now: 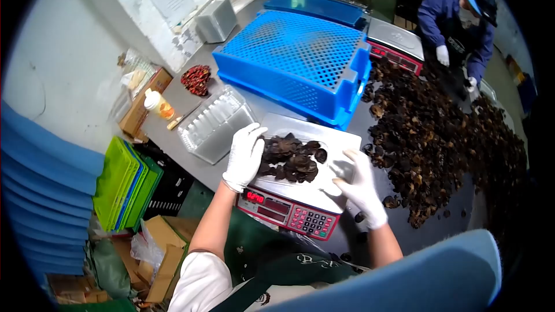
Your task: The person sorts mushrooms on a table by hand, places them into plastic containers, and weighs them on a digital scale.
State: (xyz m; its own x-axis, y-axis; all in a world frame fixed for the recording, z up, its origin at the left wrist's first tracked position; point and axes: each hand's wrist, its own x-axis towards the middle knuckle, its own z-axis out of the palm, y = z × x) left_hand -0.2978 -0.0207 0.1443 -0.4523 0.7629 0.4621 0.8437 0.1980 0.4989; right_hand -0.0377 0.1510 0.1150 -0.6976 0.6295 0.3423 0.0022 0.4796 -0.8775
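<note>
A red-framed digital scale (277, 211) stands in front of me, its display lit with red digits. On its metal plate lies a clear tray filled with dark, curled mushroom-like pieces (292, 156). My left hand (245, 156), in a white glove, rests at the tray's left edge; its fingers are close together, and whether they pinch the rim is unclear. To the right of the tray, my gloved right hand (361, 188) is over the scale plate with thumb and fingers apart, holding nothing.
Behind the scale sits an upturned blue crate (289, 52). A large dark heap (422, 138) spreads at right, where a co-worker (457, 29) leans in. Clear trays (217, 124), a cup (157, 103) and a red bundle (196, 80) are at left; another scale (396, 46) stands behind.
</note>
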